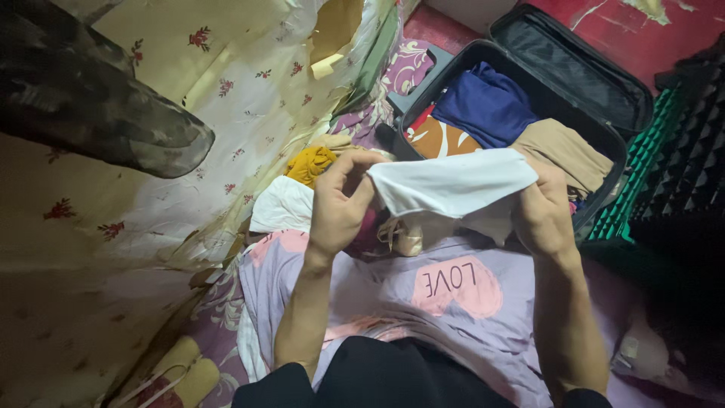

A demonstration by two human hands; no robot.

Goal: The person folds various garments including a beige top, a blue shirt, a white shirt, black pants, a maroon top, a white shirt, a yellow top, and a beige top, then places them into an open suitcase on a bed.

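Observation:
A white cloth (449, 185) is stretched between both hands above my lap. My left hand (340, 200) pinches its left end with thumb and fingers. My right hand (542, 215) grips its right end, the fabric draped over the fingers. Below the hands lies a lilac sheet (393, 291) with pink heart shapes. Just beyond the cloth stands an open dark suitcase (615, 147) holding a folded blue garment (487, 106), a beige one (566, 151) and an orange-and-white patterned piece (438, 140).
A small pile of clothes sits left of the suitcase: a mustard piece (310, 162) and a white one (283, 205). A cream floral wall covering (151, 181), torn in places, fills the left. A green ribbed mat (642, 162) and red floor (642, 34) lie to the right.

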